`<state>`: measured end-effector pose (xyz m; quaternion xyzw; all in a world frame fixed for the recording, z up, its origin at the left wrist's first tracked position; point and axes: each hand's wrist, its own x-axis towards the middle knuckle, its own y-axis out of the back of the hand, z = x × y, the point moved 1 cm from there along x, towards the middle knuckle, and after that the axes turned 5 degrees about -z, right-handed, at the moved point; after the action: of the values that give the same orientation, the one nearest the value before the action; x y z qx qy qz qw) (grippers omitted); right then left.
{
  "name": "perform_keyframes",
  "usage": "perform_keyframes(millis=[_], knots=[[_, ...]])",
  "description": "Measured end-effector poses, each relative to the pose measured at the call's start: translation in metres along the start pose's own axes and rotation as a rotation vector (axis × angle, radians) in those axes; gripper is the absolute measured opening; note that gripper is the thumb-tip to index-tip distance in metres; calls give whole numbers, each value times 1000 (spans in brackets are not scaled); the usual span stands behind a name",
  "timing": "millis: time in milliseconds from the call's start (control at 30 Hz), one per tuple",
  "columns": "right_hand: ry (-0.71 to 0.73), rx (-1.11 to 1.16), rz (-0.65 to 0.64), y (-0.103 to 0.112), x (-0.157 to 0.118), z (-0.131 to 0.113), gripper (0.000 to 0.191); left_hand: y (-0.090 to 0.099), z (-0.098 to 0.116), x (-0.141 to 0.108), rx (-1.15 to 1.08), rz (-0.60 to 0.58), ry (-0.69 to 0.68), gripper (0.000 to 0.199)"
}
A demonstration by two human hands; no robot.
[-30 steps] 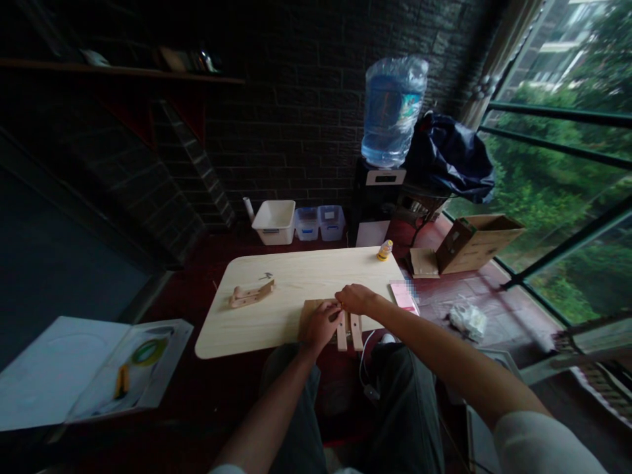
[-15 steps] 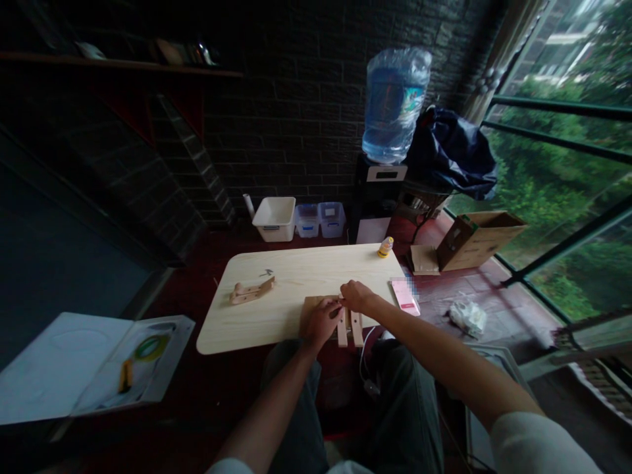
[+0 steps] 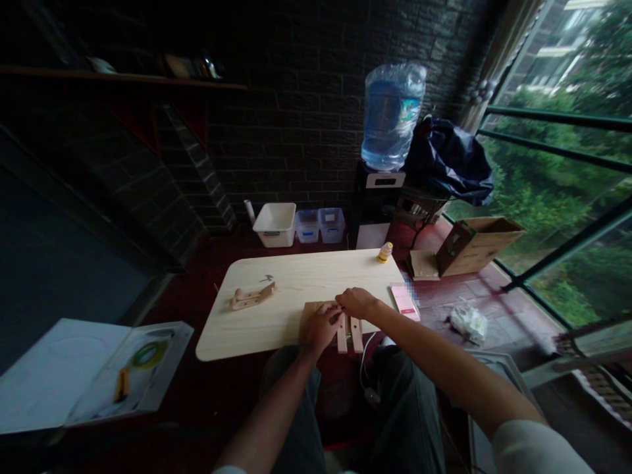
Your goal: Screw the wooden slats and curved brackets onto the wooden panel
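Note:
Near the front edge of the table [image 3: 276, 276], my two hands meet over a wooden piece with two parallel slats [image 3: 356, 336], each with a dark hole. My left hand [image 3: 323, 324] is closed, its fingertips pinched at the top of the slats; what it grips is too small to tell. Touching it from the right is my right hand [image 3: 355, 303], closed with knuckles up, its contents hidden. Under the left hand lies a brown board [image 3: 307, 317]. Farther left on the table sit another wooden assembly [image 3: 251, 297] and small dark metal pieces [image 3: 266, 278].
A small yellow-capped bottle [image 3: 384, 252] stands at the far right corner. A pink-screened phone [image 3: 405, 301] lies at the right edge. An open white case [image 3: 168, 368] is at left. Plastic bins [image 3: 274, 225], a water dispenser [image 3: 380, 197] and a cardboard box [image 3: 476, 247] stand beyond.
The camera view has tilted up slightly, so everything sits a little lower. My right hand has shifted slightly left and turned a little; both hands stay together at the slats.

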<state>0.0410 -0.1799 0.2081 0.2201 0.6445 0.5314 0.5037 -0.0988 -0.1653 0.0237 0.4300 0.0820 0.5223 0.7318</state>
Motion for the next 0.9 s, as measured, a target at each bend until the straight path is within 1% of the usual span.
perform_keyframes(millis=[167, 367, 500, 600, 733, 900], knots=[[-49, 54, 34, -10, 4, -4, 26, 0, -1, 0, 9, -23, 20, 15], [-54, 94, 56, -3, 0, -1, 36, 2, 2, 1, -21, -29, 43, 14], [-58, 88, 68, -1, -4, 2, 30, 5, 4, 1, -31, -20, 53, 13], [-73, 85, 61, -8, -3, 2, 28, 5, 4, 1, -23, -21, 49, 14], [-87, 101, 90, -18, 1, 0, 28, 5, 3, 1, -13, -8, 35, 13], [-59, 85, 102, -19, -1, -1, 24, 5, 3, 0, -26, 1, 18, 13]])
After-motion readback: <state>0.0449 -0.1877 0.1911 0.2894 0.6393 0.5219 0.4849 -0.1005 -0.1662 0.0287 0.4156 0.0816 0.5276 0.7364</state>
